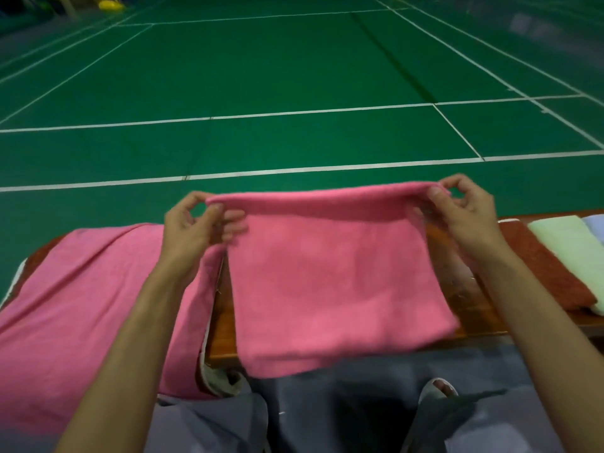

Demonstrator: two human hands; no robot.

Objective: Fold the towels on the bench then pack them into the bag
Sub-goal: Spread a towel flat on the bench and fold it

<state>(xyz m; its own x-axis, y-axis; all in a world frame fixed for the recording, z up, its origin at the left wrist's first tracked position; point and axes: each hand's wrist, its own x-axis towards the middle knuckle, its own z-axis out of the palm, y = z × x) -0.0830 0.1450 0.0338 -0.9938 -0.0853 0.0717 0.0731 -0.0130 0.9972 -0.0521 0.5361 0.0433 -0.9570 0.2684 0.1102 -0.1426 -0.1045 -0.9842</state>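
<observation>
Where its top edge ends — pink towel (336, 282) pinched in curled fingers (457, 182), left hand (191, 232) and right hand (465, 212).

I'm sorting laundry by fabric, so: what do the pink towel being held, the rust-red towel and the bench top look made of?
Pink towel: probably terry or microfibre, matte; fuzzy nap, hangs limp.
Rust-red towel: seemingly a coarser, knobbly weave, matte; speckled, bumpy surface.
Bench: likely varnished wood, glossy; reddish-brown with grain streaks, though laminate is possible.
</observation>
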